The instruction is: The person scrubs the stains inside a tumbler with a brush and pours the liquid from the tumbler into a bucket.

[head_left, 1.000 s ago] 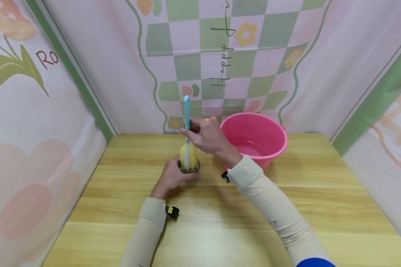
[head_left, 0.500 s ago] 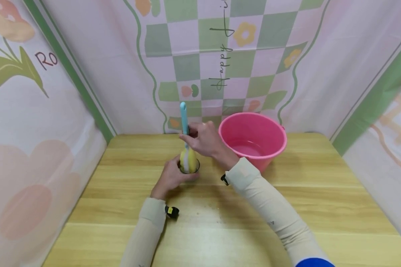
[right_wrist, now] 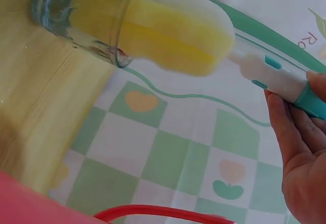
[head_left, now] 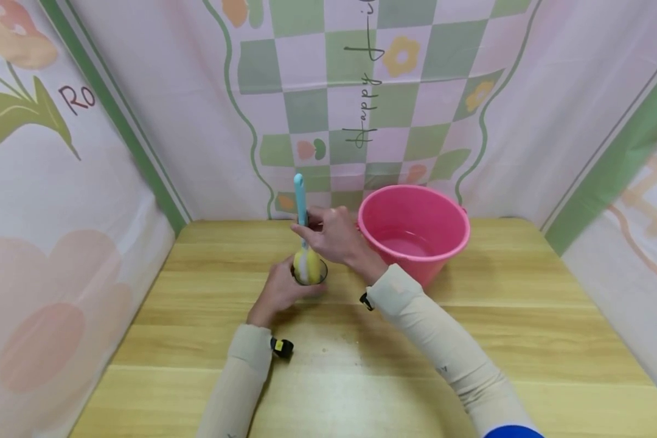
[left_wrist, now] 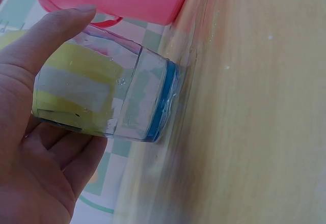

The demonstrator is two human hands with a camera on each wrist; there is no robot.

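A clear drinking glass (left_wrist: 137, 91) stands upright on the wooden table, and my left hand (head_left: 285, 285) grips it round the side. My right hand (head_left: 334, 236) pinches the turquoise and white handle of a sponge brush (head_left: 300, 191) above it. The brush's yellow and white sponge head (right_wrist: 173, 33) is partly inside the glass, with its upper end sticking out past the rim. In the left wrist view the sponge shows through the wet glass wall, above the thick bottom. Some fingers of both hands are hidden behind what they hold.
A pink bucket (head_left: 416, 258) stands close to the right of my right hand, with what looks like a little water inside. The wooden table (head_left: 197, 340) has small drops on it. A patterned cloth (head_left: 306, 109) hangs behind and at both sides.
My right hand has moved slightly down and left with the brush. The sponge head sits lower in the glass and the handle leans more to the left. My left hand keeps its place.
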